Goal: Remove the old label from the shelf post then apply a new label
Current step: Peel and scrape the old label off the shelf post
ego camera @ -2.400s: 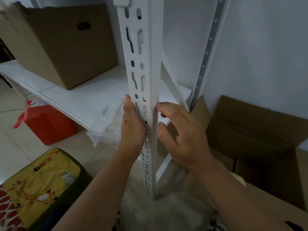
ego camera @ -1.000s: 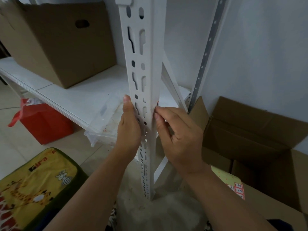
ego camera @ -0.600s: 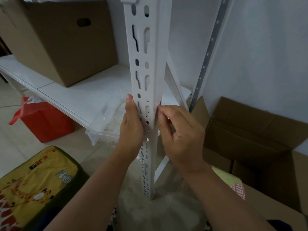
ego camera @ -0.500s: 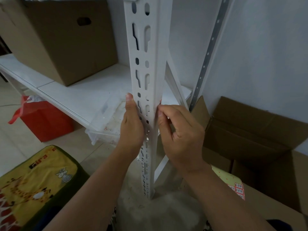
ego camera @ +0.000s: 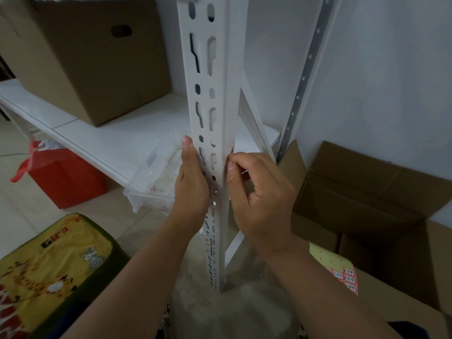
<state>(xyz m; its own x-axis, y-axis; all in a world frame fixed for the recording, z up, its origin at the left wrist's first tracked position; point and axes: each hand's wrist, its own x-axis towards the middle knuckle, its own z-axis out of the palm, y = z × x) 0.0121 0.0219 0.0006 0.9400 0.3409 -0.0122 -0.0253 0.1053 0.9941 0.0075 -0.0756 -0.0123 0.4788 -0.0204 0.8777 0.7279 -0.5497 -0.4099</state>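
Note:
A white slotted shelf post point(ego camera: 221, 81) rises up the middle of the view. A sliver of a red and white label point(ego camera: 232, 149) shows on the post's right face, just above my right fingertips. My right hand point(ego camera: 259, 199) is curled against that right edge, thumb and forefinger pinched at the label's lower edge. My left hand point(ego camera: 193, 184) lies flat on the post's left side, thumb pointing up, steadying it. A sheet of red and white labels point(ego camera: 346, 280) lies on a cardboard flap at the lower right.
A closed cardboard box point(ego camera: 80, 57) stands on the white shelf board point(ego camera: 110, 133). A clear plastic tray point(ego camera: 156, 182) sits under the shelf edge, a red bag point(ego camera: 63, 177) on the floor left. Open cardboard boxes point(ego camera: 371, 204) fill the right. A yellow giraffe-print cushion point(ego camera: 49, 272) lies at lower left.
My right hand's fingers have curled in from a spread pose and now pinch at the post's right edge by the label. My left hand has stayed on the post.

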